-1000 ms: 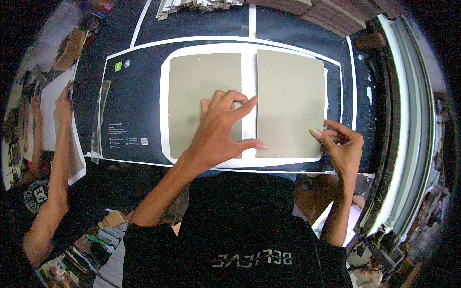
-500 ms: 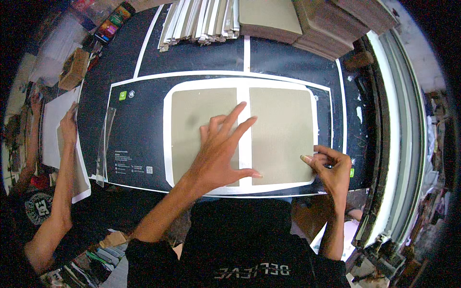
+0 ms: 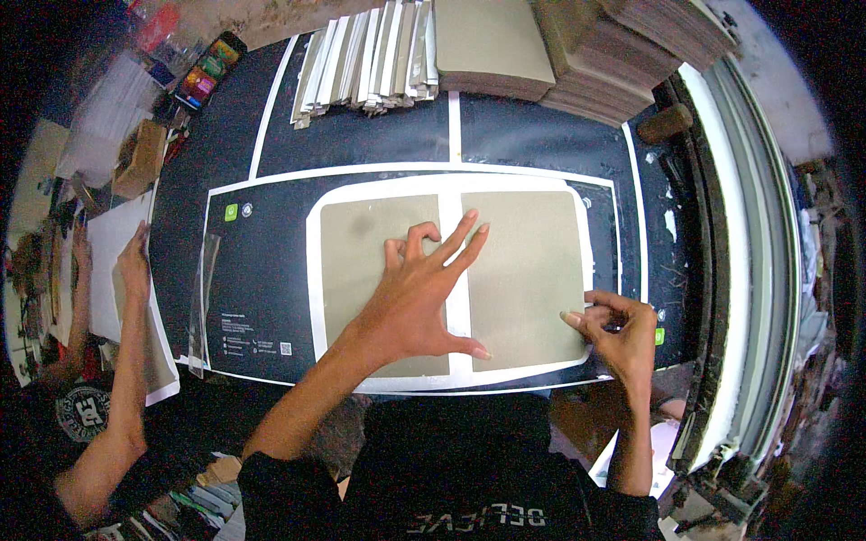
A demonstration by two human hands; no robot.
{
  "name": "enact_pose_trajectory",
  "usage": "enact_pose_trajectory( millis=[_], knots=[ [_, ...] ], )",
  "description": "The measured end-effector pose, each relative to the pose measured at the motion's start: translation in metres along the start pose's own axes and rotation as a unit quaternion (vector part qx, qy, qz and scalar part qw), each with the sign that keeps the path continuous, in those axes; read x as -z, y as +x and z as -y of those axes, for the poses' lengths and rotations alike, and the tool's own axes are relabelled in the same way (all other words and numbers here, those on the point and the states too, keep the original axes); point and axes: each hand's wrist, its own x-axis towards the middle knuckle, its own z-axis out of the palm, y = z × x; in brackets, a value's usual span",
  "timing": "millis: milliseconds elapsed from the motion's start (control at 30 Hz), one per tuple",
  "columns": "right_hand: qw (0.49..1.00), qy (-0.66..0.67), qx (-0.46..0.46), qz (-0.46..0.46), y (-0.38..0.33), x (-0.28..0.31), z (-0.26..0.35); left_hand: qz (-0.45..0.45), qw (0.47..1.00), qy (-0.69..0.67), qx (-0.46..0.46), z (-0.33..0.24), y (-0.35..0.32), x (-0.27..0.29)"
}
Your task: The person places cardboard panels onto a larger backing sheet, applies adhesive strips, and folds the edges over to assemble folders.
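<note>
Two grey-brown boards, a left board (image 3: 347,261) and a right board (image 3: 528,270), lie side by side on a white sheet (image 3: 454,203) whose border shows around them and in the strip between. My left hand (image 3: 410,293) is open, fingers spread across the left board and the middle strip, its thumb on the right board's lower left corner. At the lower right edge, my right hand (image 3: 618,329) has its fingers curled around the sheet's border, the thumb by the board's edge. The curled fingertips are partly hidden.
Beneath lies a dark printed sheet (image 3: 262,270) on the dark table. Paper and board strips (image 3: 370,68) and board stacks (image 3: 496,45) stand at the back. A long metal-edged bar (image 3: 735,270) runs along the right. Another person's hand (image 3: 133,266) holds a pale sheet (image 3: 162,361) at left.
The whole view has shifted, so the table sits slightly lower in the picture. My hands keep nearly the same places on the boards and sheet.
</note>
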Motion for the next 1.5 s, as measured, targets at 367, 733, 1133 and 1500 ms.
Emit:
enact_pose_trajectory(
  millis=[367,733,1133,1500],
  knots=[
    [1.000,-0.003,-0.001,0.012,-0.002,0.003,-0.009,0.043,0.999,0.009,0.027,-0.005,0.002,0.006],
    [0.941,-0.198,0.267,0.067,0.000,-0.016,0.028,0.025,0.999,-0.028,0.026,0.006,0.002,0.001],
    [0.945,-0.192,0.242,0.105,0.003,-0.019,0.028,0.037,0.999,-0.008,0.033,-0.005,0.005,0.010],
    [0.940,-0.212,0.242,0.112,0.006,-0.020,0.033,0.048,0.998,-0.013,0.028,-0.004,0.005,0.013]
  ],
)
